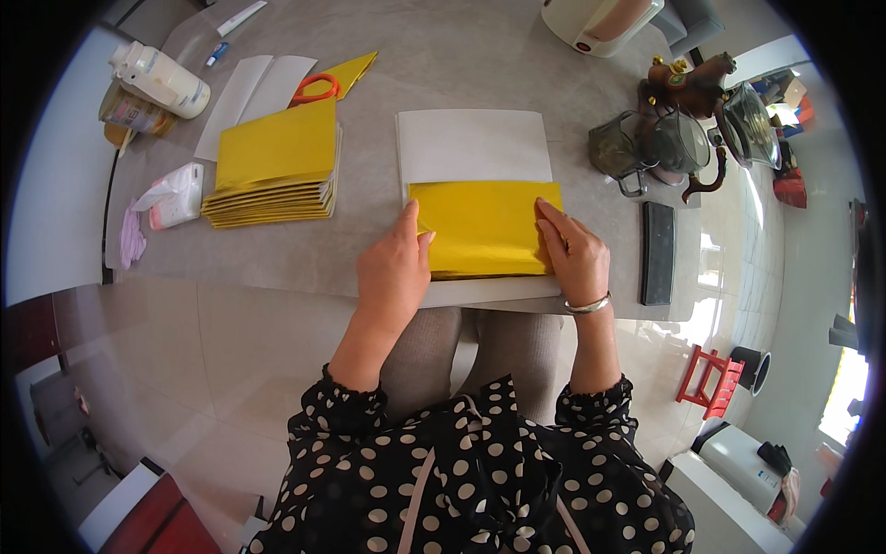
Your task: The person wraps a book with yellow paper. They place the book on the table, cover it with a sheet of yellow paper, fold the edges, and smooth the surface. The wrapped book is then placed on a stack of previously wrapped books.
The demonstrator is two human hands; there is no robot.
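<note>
Between my hands a folded sheet of shiny gold paper [488, 225] lies over white paper [474, 145] near the table's front edge. My left hand [398, 266] grips its left side between thumb and fingers. At the right side, my right hand [578, 256] pinches the gold paper, thumb and forefinger together, a silver bracelet on the wrist. To the left stands a stack of folded gold papers [277, 149]. Behind it, orange-handled scissors [315, 88] lie by another gold piece [353, 69] and white sheets [270, 86].
A tissue pack [178, 196], a white bottle [163, 79] and a jar [135, 111] are at the left of the table [457, 55]. Glass pitchers [616, 149], a brown animal figurine [695, 83] and a black phone-like slab [657, 253] are at the right. A white appliance [602, 24] stands behind.
</note>
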